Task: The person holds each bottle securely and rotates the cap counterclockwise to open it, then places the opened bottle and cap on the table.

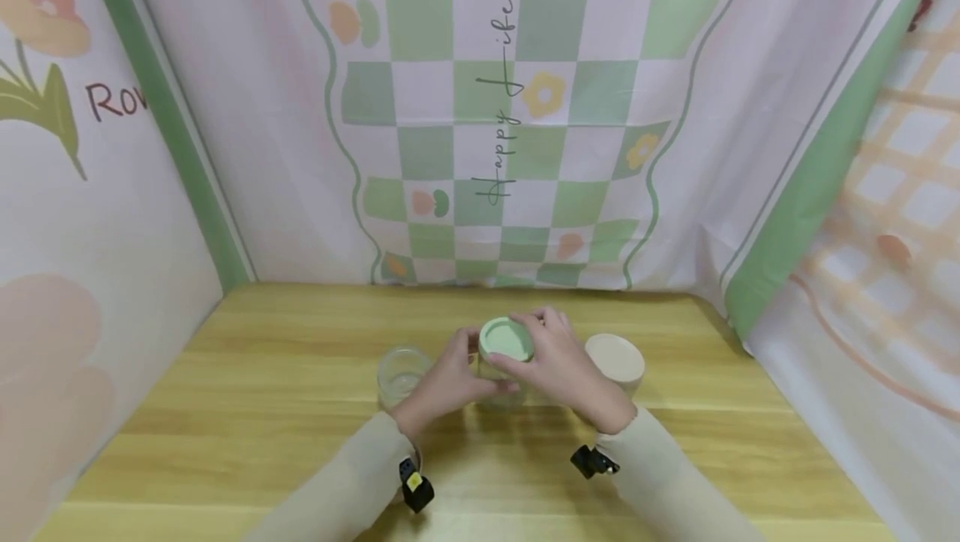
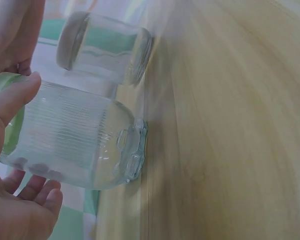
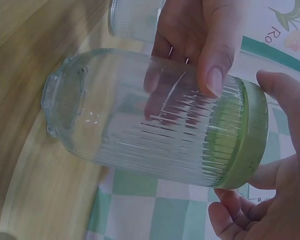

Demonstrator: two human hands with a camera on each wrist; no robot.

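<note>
A clear ribbed glass jar [image 3: 140, 120] with a light green lid [image 1: 506, 338] stands upright on the table between both hands. The left hand [image 1: 450, 379] holds the glass body, with its thumb on one side and fingers round the other; some fingers show through the glass in the right wrist view. From above, the right hand [image 1: 561, 358] grips the lid's rim, its thumb and fingers on opposite sides. The lid sits on the jar's mouth; whether it is screwed tight I cannot tell. The jar's base [image 2: 132, 150] touches the table.
A glass jar without a visible lid [image 1: 401, 371] stands left of the hands, partly behind the left wrist. To the right is another glass jar with a beige lid [image 1: 615, 357]. Printed cloth [image 1: 487, 150] hangs along the back and sides of the wooden table [image 1: 247, 409].
</note>
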